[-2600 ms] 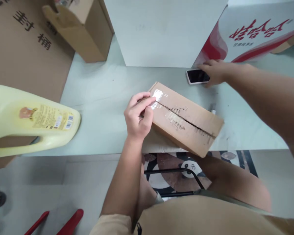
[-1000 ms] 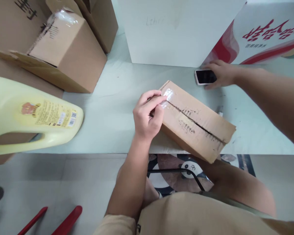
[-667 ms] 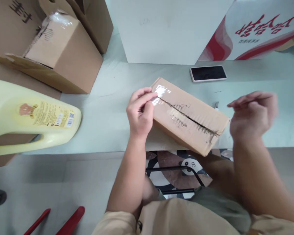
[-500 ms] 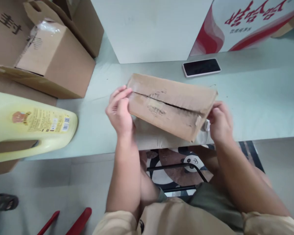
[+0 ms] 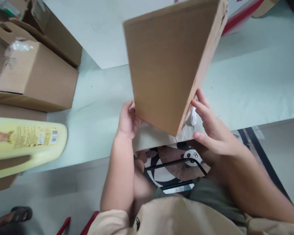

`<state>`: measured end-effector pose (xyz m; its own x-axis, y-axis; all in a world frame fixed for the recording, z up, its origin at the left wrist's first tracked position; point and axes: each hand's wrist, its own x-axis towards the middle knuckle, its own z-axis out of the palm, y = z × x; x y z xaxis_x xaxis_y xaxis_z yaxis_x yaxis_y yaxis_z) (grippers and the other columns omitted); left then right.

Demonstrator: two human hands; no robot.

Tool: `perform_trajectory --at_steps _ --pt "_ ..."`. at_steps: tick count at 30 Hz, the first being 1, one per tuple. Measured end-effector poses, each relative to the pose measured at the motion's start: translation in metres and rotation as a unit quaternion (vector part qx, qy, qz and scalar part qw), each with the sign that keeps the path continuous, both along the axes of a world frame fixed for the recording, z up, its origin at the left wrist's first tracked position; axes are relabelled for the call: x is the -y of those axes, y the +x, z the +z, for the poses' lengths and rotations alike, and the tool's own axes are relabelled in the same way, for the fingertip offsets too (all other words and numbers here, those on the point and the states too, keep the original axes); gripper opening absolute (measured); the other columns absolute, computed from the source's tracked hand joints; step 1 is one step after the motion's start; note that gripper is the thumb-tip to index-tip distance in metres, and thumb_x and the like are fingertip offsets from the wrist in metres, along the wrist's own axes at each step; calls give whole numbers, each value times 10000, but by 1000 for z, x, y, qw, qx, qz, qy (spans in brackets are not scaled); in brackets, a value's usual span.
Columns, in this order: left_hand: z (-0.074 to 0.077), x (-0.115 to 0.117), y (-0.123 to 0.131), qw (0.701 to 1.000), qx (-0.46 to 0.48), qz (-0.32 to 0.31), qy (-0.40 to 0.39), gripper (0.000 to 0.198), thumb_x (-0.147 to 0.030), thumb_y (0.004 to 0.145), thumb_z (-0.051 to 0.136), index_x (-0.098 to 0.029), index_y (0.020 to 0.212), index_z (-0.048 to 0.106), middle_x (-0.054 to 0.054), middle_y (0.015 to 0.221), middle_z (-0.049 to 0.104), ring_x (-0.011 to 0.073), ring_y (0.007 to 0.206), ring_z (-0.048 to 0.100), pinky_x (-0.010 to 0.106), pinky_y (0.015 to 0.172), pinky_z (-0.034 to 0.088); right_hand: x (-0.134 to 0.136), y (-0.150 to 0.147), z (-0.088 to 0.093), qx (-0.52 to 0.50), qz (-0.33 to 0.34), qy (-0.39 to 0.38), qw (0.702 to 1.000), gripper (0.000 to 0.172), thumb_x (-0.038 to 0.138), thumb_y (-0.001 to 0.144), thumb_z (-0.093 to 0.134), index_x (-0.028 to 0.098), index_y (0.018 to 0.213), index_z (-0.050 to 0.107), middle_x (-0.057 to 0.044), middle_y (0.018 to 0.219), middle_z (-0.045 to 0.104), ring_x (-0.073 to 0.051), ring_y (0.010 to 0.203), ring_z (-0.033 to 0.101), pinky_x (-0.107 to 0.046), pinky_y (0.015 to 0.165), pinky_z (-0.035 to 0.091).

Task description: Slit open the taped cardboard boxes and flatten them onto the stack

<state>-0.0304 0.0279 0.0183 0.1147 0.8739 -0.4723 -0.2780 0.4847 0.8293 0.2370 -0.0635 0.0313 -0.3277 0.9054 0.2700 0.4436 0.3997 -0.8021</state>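
A pale green counter (image 5: 257,78) runs right across here, with a tall white box (image 5: 93,29) at the back and some brown boxes (image 5: 49,78) at the left end. Near the middle, over the counter's front part, a cardboard carton (image 5: 164,68) is tipped up, its broad, plain brown face turned to the person. The narrow side facing right is paler and looks creased and rough near the top; from this angle I can't tell whether the lowest corner touches the counter. Well to its left is a yellow bottle (image 5: 44,147)

The right hand (image 5: 212,129) is spread wide, its first fingertips at the carton's narrow side and the thumb standing off. The left hand (image 5: 127,120) curls around the lower left edge, gripping it, thumb up, some fingers hidden behind the cardboard

A broad stretch of counter opens beyond the right hand, and a smaller one lies between the left hand and the brown boxes. The front edge passes just below the carton's bottom corner, so there is little margin there. Between carton and right hand sits a small white object (image 5: 193,117)
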Motion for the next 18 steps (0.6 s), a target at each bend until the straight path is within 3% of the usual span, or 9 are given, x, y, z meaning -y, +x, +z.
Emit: perform_trajectory --at_steps 3,8,10,12,14,15,17,18 --pt "0 8 9 988 -44 -147 -19 612 -769 803 500 -183 868 664 71 693 665 184 559 621 265 505 346 5 11 0 -3 -34 20 999 733 538 993 550 416 1656 262 54 1778 112 -340 1651 99 -608 1326 251" --pt "6 18 14 936 -94 -335 -48 838 -871 787 384 -146 1061 704 112 790 747 210 596 679 290 523 302 8 16 5 -16 -102 64 993 558 565 980 542 320 1480 576 -70 1626 475 -383 1538 413 -608 1282 357" --pt "5 19 11 905 -127 -397 -82 810 -843 816 405 -134 1016 741 133 837 782 199 586 685 285 518 318 8 16 5 -28 -123 83 988 486 562 979 538 300 1367 666 -87 1549 554 -379 1489 479 -609 1267 380" --pt "0 17 5 874 -187 -435 -104 668 -771 827 515 -151 844 762 121 785 787 182 526 652 285 506 369 7 14 4 -39 -128 80 988 403 553 973 552 293 1215 742 -89 1501 589 -363 1436 536 -588 1239 431" --pt "-7 13 -3 886 -249 -384 -77 527 -693 791 653 -186 661 707 79 630 731 168 458 583 294 478 401 6 11 2 -47 -111 50 991 344 536 963 577 294 1109 773 -82 1492 594 -344 1382 589 -562 1199 487" --pt "-10 10 -8 910 -273 -311 -37 493 -665 774 701 -198 620 670 58 572 688 160 440 549 294 466 402 6 9 1 -52 -97 34 993 322 520 960 589 297 1097 776 -77 1498 590 -336 1368 602 -555 1185 504" --pt "-14 5 -16 949 -287 -98 80 467 -663 771 726 -208 693 650 41 611 665 150 474 538 289 473 411 6 4 0 -68 -73 15 995 288 477 957 610 308 1127 769 -65 1514 585 -328 1383 596 -556 1181 509" --pt "-15 3 -19 951 -275 4 144 472 -681 780 716 -213 805 662 55 726 698 162 554 588 292 508 448 5 1 0 -75 -65 15 995 280 457 958 614 311 1144 764 -61 1519 585 -326 1400 583 -559 1187 503"
